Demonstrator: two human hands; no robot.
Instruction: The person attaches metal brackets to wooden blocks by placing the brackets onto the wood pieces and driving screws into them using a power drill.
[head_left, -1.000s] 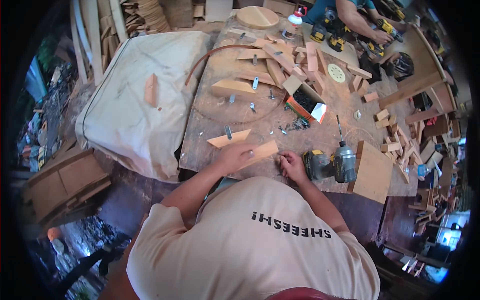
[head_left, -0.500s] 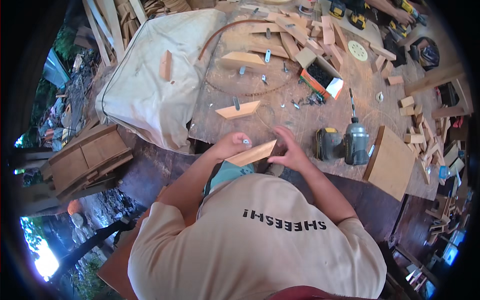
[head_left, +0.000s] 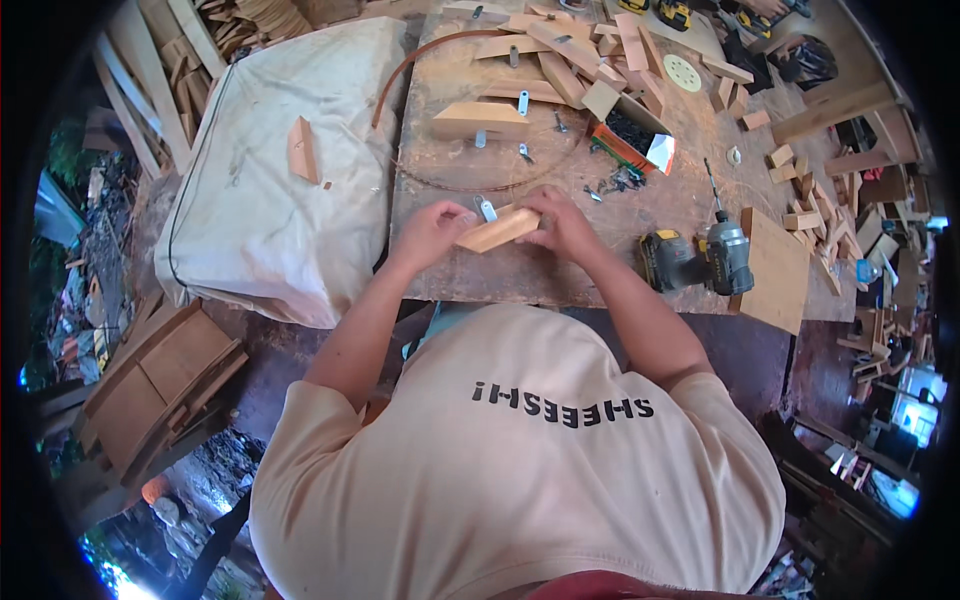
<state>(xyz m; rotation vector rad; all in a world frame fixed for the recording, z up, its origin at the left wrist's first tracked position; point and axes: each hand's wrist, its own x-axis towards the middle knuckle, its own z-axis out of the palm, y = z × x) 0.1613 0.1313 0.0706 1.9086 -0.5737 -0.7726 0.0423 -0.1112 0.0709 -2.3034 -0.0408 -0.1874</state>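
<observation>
An angled wooden block (head_left: 498, 230) is held between my two hands, just over the near part of the workbench. My left hand (head_left: 435, 232) is closed at its left end, thumb and fingers bent in. My right hand (head_left: 562, 222) grips the other end, fingers over the top. A small metal plate (head_left: 488, 208) with rounded ends stands up beside the block, close to my left fingertips; whether my fingers touch it I cannot tell. Beyond my hands lies another angled block (head_left: 480, 121), with a metal plate (head_left: 481, 139) against its near side.
On the right stand a cordless drill (head_left: 727, 255) and a second power tool (head_left: 664, 260), beside a wide board (head_left: 775, 270). An open box of dark screws (head_left: 630, 135) sits farther back, near piled wooden blocks (head_left: 590, 55). A pale cloth cover (head_left: 285, 170) lies left.
Both hands have moved forward with the wooden block, from near my body to over the workbench. My right hand has closed on the block's end. The view has shifted slightly.
</observation>
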